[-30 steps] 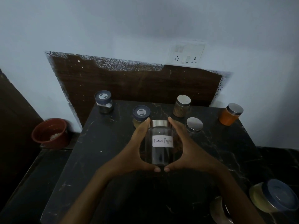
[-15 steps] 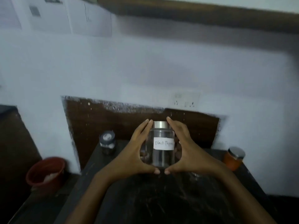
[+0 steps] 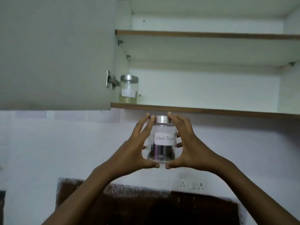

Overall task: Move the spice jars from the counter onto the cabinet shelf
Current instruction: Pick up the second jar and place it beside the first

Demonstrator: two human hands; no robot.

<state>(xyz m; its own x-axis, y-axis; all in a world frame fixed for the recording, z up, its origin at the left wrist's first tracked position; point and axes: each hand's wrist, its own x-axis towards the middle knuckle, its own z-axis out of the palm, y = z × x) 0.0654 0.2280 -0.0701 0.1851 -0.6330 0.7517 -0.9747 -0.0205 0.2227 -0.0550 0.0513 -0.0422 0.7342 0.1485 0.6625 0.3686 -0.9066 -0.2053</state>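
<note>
- 2 hands carry 1 glass jar, held just below the front edge of the lower shelf (image 3: 211, 110) of the open cabinet.
- Cabinet door (image 3: 55, 52): swung open at far left, its hinge (image 3: 111, 81) just beside a jar already on the shelf.
- Shelved jar (image 3: 129, 89): upright at the shelf's left end, steel lid on, pale contents low inside, label unreadable.
- Left hand (image 3: 131, 148): fingers spread up the jar's left side, thumb curled under its base; gripping the jar.
- Pepper jar (image 3: 162, 140): upright between both palms, steel lid (image 3: 161, 119) closed, label reading "Black Pepper", dark peppercorns filling only the bottom part.
- Right hand (image 3: 192, 146): mirrors the left, fingertips reaching the lid's rim, thumb beneath the base; gripping the jar.
- Handling, as judged: rigid, smooth and breakable glass, light given the small fill. Best held at the straight side walls with support under the base, not by the lid alone.
- Wall socket (image 3: 192, 185): low on the white wall, well below the jar.
</note>
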